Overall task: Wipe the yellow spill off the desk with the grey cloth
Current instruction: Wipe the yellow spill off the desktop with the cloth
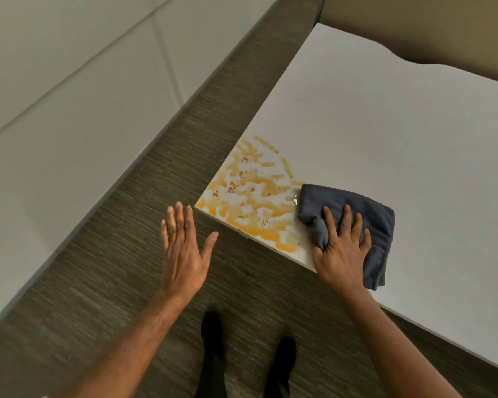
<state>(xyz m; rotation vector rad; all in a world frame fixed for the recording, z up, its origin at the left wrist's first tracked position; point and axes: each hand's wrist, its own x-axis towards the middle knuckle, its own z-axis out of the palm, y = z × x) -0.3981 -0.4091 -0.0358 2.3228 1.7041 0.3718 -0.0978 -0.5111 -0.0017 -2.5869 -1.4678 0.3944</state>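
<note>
Black shoes (281, 357) are standing on grey carpet (121, 254) under the bare forearms. Left hand (183, 251) is hovering flat over the carpet just off the desk (385, 133) corner, fingers spread, holding nothing. Right hand (341, 248) is pressing the cloth (368, 214) onto the desk, fingers splayed and thumb pinching a fold, just beside the spill (250, 193) covering the corner.

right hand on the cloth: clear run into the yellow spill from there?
Probably yes. The right hand presses the grey cloth flat on the desk, its left edge at the yellow spill; nothing lies between.
</note>
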